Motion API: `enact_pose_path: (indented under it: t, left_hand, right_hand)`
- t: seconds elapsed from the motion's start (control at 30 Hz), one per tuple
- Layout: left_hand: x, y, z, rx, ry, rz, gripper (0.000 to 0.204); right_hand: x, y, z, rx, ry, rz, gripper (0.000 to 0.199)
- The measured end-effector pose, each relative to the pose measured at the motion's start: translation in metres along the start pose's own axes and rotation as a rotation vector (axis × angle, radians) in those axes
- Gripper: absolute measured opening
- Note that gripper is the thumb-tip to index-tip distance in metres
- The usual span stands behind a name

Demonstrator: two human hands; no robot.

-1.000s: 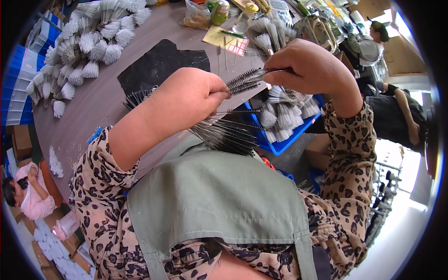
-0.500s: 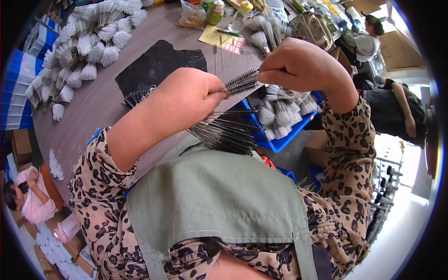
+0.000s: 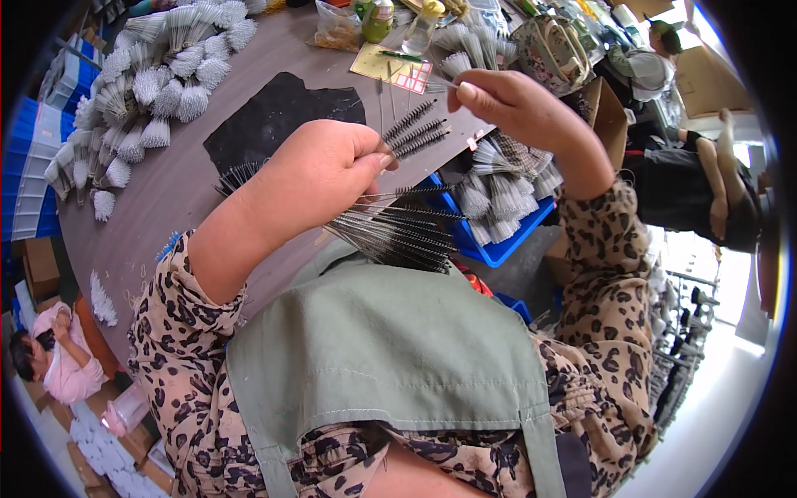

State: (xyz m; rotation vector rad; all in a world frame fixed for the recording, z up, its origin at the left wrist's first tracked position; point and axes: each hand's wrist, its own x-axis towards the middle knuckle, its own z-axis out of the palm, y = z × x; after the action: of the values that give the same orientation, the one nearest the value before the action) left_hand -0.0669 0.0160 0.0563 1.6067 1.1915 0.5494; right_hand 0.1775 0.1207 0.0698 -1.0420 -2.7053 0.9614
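Observation:
My left hand [image 3: 320, 178] is closed, thumb and forefinger pinching several thin wire brushes with black bristles [image 3: 418, 137] whose tips fan toward the upper right. Beneath that hand spreads a thicker bunch of black-bristled wire brushes [image 3: 398, 236], just above my green apron [image 3: 382, 340]; whether the same fingers grip it is hidden. Up and to the right, apart from the brushes, is my right hand [image 3: 523, 108] with its fingers pinched. A thin pale sliver shows at its fingertips, too small to name. More dark brush tips [image 3: 239, 177] show behind my left forearm.
A black sheet [image 3: 278, 116] lies on the table [image 3: 178, 195]. White-bristled brush bundles [image 3: 170, 91] pile up at the far left. A blue crate [image 3: 498, 253] at the right holds more bundles. A green jar [image 3: 378, 23] and a clear bottle [image 3: 422, 31] stand at the back. Other people sit farther off.
My right hand has drawn away from the brush tips, up and slightly left, and its fingers have turned. The brushes in my left hand have fanned apart and tilted upward.

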Motion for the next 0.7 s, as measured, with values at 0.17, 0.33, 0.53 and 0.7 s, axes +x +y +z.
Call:
enact_pose_path:
  t: [0.17, 0.33, 0.53, 0.7]
  left_hand:
    - [0.003, -0.006, 0.000, -0.072, 0.014, -0.051, 0.022]
    - [0.007, -0.009, 0.001, -0.168, 0.021, -0.077, 0.024]
    - [0.009, -0.008, 0.008, -0.223, -0.010, -0.086, 0.024]
    - [0.011, -0.011, 0.009, -0.352, -0.043, -0.144, 0.025]
  right_hand:
    - [-0.001, 0.001, 0.049, 0.594, 0.265, 0.026, 0.026]
    - [0.000, 0.005, 0.058, 0.798, 0.351, 0.019, 0.020]
    - [-0.005, 0.010, 0.058, 0.852, 0.332, 0.031, 0.020]
    - [-0.008, 0.005, 0.059, 0.846, 0.327, 0.073, 0.019]
